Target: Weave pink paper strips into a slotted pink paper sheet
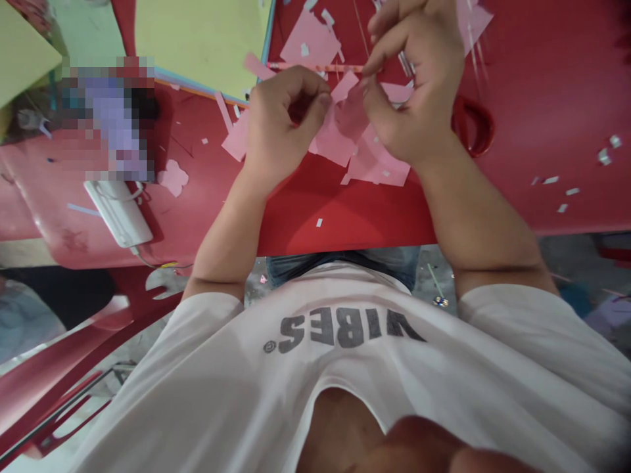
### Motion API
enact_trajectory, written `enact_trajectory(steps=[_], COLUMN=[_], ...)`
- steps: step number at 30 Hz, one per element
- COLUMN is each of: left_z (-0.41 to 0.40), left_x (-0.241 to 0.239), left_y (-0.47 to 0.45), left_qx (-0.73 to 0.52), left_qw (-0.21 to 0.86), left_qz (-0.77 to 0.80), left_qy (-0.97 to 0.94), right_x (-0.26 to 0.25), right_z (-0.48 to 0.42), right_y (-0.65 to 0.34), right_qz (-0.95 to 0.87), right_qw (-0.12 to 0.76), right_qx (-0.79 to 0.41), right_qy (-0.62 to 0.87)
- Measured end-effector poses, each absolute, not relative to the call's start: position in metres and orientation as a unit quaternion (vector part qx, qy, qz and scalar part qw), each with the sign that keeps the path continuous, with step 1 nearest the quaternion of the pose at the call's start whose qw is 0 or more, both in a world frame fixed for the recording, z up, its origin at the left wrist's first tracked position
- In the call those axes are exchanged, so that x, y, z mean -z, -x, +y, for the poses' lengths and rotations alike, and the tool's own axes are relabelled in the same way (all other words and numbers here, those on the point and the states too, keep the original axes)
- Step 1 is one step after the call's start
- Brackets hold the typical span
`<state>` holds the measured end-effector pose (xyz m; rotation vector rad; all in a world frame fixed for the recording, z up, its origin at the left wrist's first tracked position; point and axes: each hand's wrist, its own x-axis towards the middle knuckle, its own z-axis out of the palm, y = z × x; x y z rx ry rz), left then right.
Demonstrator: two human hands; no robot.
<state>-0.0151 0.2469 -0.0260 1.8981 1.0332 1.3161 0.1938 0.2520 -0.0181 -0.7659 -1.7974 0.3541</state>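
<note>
Over a red table [542, 98], my left hand [283, 121] is curled, its thumb and fingers pinching the edge of a small pink paper piece [348, 112]. My right hand [411, 82] pinches the same pink piece from the other side, fingers bent and pressed together. Below the hands lie larger pink paper scraps [379, 167] on the table. A thin pink stick or strip [315, 67] lies just behind my hands.
Yellow-green paper sheets [202, 39] lie at the back left. A white charger-like block with a cable [118, 213] sits at the left table edge. Small paper bits [566, 190] dot the right side. A round recess [473, 125] is in the table by my right wrist.
</note>
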Motion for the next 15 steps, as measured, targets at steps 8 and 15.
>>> enact_trajectory(steps=[8,15], left_z=[0.248,0.247], left_x=[0.026,0.035], left_y=[0.014,0.012], left_qx=[-0.498,-0.489], left_qw=[0.326,0.336], left_qz=[0.363,0.364], left_qy=[-0.716,-0.718], right_x=[0.02,0.026], right_z=[0.244,0.241], right_y=[-0.186,-0.178], right_qz=[-0.78,-0.75], right_qw=[0.518,0.529], right_qx=[-0.108,-0.141], right_qy=[0.333,0.371])
